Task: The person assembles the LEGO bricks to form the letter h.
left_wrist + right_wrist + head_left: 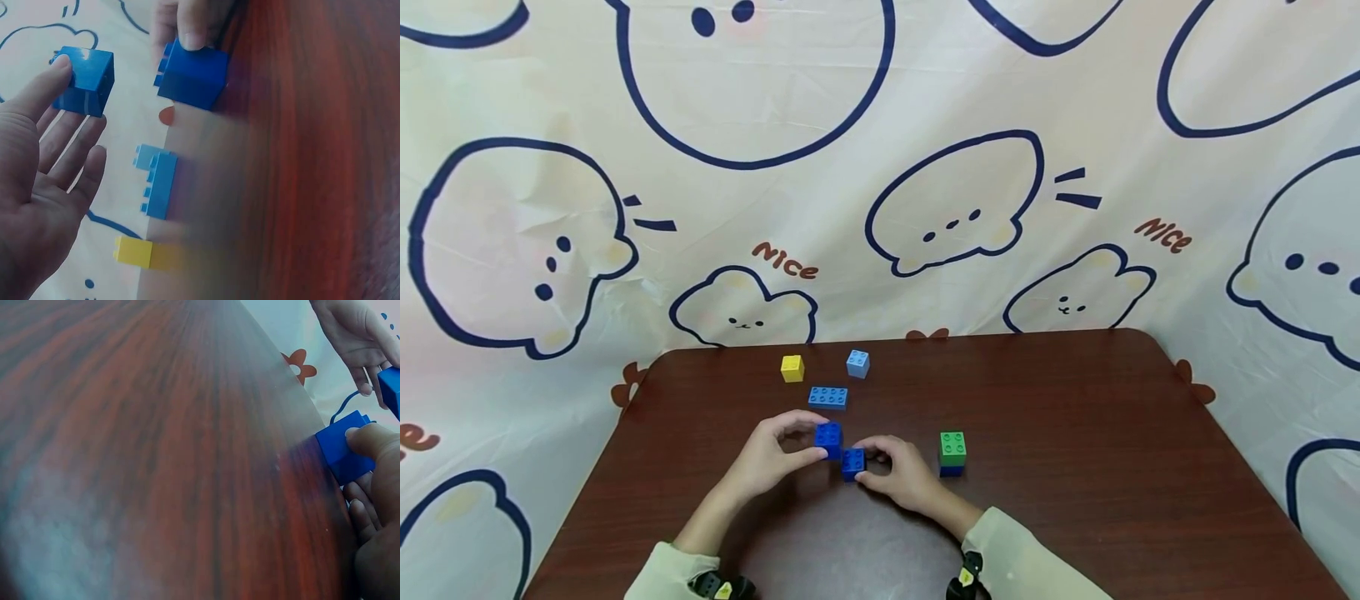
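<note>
- Left hand [763, 457]: thumb and forefinger pinch a blue block [828, 439] by opposite sides. The block is raised off the table [1090, 475]; the remaining fingers spread below it and appear to lend no support.
- Hazard: a two-point hold could let that block pivot or slip if the pinch loosens or meets a knock.
- Right hand [904, 477]: thumb and fingers grip a smaller-looking blue block [853, 465], studs upward, at or very near the table. Whether its underside touches cannot be confirmed.
- Hazard: the held blocks sit just beside each other between the two sets of fingertips. Uneven closing of the hands could clash corners and twist either block in its grip.
- Just beyond the left fingertips lies a long light-blue block [828, 398], with a small light-blue block [858, 363] and a yellow block [792, 368] farther out. A forward drift of the left forefinger could push the long one.
- Outside the right knuckles stands a green block [952, 448] on a dark-blue block [951, 471]. An outward swing of that hand could shift or topple the pair.
</note>
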`<state>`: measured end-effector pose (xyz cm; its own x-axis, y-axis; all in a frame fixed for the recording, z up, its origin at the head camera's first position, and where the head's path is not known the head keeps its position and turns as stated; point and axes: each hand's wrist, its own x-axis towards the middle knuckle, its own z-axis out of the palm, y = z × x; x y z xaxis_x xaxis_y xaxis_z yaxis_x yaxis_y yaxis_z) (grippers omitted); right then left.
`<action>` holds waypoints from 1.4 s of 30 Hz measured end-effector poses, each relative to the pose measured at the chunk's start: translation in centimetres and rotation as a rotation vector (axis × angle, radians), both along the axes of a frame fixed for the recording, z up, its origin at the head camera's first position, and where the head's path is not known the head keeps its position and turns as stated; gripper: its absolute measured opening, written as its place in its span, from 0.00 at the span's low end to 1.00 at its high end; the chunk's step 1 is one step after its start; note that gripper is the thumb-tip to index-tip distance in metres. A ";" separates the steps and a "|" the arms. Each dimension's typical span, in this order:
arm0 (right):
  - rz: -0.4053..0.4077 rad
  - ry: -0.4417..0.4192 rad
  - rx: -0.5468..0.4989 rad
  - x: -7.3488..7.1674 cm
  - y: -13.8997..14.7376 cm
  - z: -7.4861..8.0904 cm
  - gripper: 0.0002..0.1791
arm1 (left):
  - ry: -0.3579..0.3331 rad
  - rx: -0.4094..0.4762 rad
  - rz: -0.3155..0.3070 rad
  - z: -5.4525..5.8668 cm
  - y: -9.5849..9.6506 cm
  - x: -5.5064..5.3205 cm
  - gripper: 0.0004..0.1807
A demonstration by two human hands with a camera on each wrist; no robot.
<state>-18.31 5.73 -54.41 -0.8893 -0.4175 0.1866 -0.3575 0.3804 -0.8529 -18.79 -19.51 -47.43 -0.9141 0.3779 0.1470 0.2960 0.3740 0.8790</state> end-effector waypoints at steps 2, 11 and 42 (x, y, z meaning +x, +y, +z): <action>0.001 0.000 0.001 0.0 0.0 0.0 0.18 | -0.007 -0.008 -0.005 -0.2 0.3 0.0 0.19; 0.003 0.027 0.020 0.0 0.1 0.0 0.18 | 0.004 -0.005 -0.046 -0.6 1.3 0.3 0.19; -0.014 0.029 0.035 0.0 0.1 -0.3 0.20 | 0.006 -0.015 -0.062 -1.8 2.7 0.5 0.18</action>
